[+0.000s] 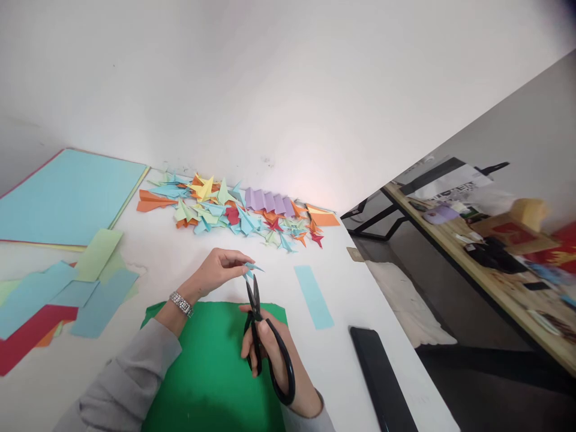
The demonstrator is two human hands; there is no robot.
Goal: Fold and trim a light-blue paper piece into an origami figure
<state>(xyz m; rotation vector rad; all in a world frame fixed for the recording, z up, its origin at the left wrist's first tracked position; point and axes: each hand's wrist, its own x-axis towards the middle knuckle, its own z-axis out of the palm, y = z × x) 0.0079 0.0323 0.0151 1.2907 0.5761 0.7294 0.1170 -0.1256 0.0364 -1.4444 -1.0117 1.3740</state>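
My left hand (pixel 221 270), with a silver watch at its wrist, pinches a small folded piece of light blue paper (pixel 252 268) above the white table. My right hand (pixel 274 351) grips black-handled scissors (pixel 255 306) by their loops. The blades point away from me and stand slightly apart, their tips just below the blue piece. Under my hands lies a green sheet (pixel 207 366). A light blue paper strip (pixel 314 297) lies to the right of the scissors.
Small folded papers (pixel 248 222) in many colours are heaped along the wall. Large blue sheets (pixel 72 198) and cut pieces (pixel 101 306) lie at the left. A long black object (pixel 382 378) rests near the right edge. A cluttered wooden table (pixel 486 270) stands beyond.
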